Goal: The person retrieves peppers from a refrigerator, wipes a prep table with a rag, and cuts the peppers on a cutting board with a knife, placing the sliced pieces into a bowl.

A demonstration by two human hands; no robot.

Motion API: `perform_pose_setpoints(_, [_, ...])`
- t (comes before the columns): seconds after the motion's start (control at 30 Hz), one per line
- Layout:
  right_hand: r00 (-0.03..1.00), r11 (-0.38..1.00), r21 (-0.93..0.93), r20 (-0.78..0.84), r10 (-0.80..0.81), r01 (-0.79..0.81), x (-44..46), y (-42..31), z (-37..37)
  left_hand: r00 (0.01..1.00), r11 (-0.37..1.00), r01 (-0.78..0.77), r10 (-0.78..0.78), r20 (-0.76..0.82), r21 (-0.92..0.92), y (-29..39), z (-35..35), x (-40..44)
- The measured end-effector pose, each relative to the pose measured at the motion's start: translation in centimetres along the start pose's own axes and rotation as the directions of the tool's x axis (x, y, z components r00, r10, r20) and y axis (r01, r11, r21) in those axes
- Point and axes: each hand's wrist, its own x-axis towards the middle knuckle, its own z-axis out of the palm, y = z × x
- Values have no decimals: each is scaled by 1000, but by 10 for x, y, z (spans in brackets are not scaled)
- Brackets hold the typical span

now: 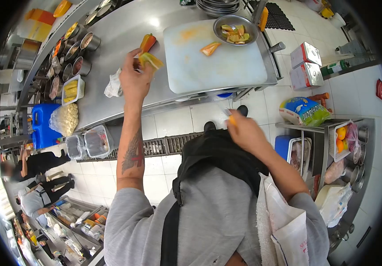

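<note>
My left hand (137,82) is over the steel counter, just left of the white cutting board, its fingers closed on a yellow-green piece of pepper (152,61). Just beyond it lies an orange pepper (147,43). My right hand (248,133) is in front of the counter's edge, wrapped round a knife (232,120) with a yellow-orange handle; its blade is smeared by motion. On the cutting board (213,73) rests a cut pepper piece (210,48). At the board's far right corner, a metal bowl (249,28) holds several pepper pieces.
A crumpled white cloth (114,84) lies left of my left hand. Metal containers (82,66) and a white basket of yellow food (72,90) line the counter's left side. Stacked plates (217,6) stand at the back. Shelves (315,128) are on the right; two people are at far left.
</note>
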Motion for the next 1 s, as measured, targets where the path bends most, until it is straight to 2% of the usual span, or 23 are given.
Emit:
perform_pose_setpoints(0.03, [998, 999, 53, -64, 18, -15, -8, 3, -14, 1000, 1000, 9, -9, -3, 3, -6, 4, -5])
perform_pose_setpoints(0.07, [990, 994, 106, -132, 43, -29, -14, 11, -25, 991, 998, 56, -54, 126, -10, -18, 15, -12])
perform_pose_setpoints(0.1, [975, 997, 45, -213, 65, -57, -15, 27, -24, 963, 995, 102, -94, 253, -21, -29, 29, -18])
perform_pose_setpoints(0.13, [952, 996, -13, -295, 85, -93, -16, 47, -19, 962, 994, 105, -94, 256, -28, -39, 46, -24])
perform_pose_setpoints(0.17, [970, 967, -141, -145, 194, -214, -12, 70, -21, 927, 986, 166, -160, 340, 12, -49, 67, -29])
perform_pose_setpoints(0.2, [975, 947, -233, -54, 216, -222, -14, 81, -29, 881, 973, 222, -226, 415, 58, -53, 83, -30])
perform_pose_setpoints(0.23, [966, 949, -186, -83, 244, -256, -16, 60, -40, 877, 972, 226, -228, 423, 55, -49, 94, -32])
perform_pose_setpoints(0.27, [958, 950, -141, -110, 264, -278, -13, 38, -50, 856, 951, 308, -292, 426, 34, -47, 105, -32])
perform_pose_setpoints(0.3, [957, 948, -145, -103, 270, -283, -9, 41, -42, 827, 921, 388, -356, 436, 16, -46, 111, -33])
perform_pose_setpoints(0.33, [964, 958, -142, -126, 232, -249, -3, 50, -29, 823, 919, 393, -359, 441, 14, -53, 117, -35])
perform_pose_setpoints(0.4, [972, 967, -154, -151, 182, -205, 9, 58, -22, 855, 953, 210, -287, 431, 216, -60, 128, -34])
perform_pose_setpoints(0.43, [975, 960, -182, -104, 196, -213, 13, 57, -19, 854, 952, 217, -292, 430, 215, -61, 131, -36])
perform_pose_setpoints(0.47, [977, 953, -215, -52, 207, -214, 17, 55, -16, 929, 983, 63, -121, 349, 175, -62, 135, -40])
perform_pose_setpoints(0.5, [985, 958, -234, -15, 170, -169, 22, 38, -22, 964, 983, -95, 52, 261, 155, -63, 135, -44])
perform_pose_setpoints(0.53, [985, 956, -238, -1, 174, -170, 26, 31, -20, 964, 984, -81, 37, 264, 157, -63, 133, -48])
perform_pose_setpoints(0.6, [995, 962, -271, 73, 62, -40, 40, 23, -19, 866, 988, -102, 30, 499, 119, -62, 136, -45])
perform_pose_setpoints(0.7, [979, 934, -354, 171, 113, -46, 47, 5, -30, 850, 981, -142, 51, 524, 133, -61, 137, -41])
perform_pose_setpoints(0.83, [985, 961, -270, 145, 93, -51, 63, 17, 0, 856, 982, -117, 23, 516, 150, -60, 140, -42])
perform_pose_setpoints(0.9, [984, 981, -162, 124, 124, -103, 85, 37, 35, 914, 982, -143, 83, 397, 124, -60, 140, -46])
perform_pose_setpoints(0.93, [985, 982, -159, 124, 121, -101, 94, 38, 29, 914, 981, -145, 83, 396, 128, -63, 140, -44])
perform_pose_setpoints(1.0, [976, 986, -136, 176, 124, -101, 97, 37, 8, 911, 934, -295, 210, 356, 204, -67, 135, -42])
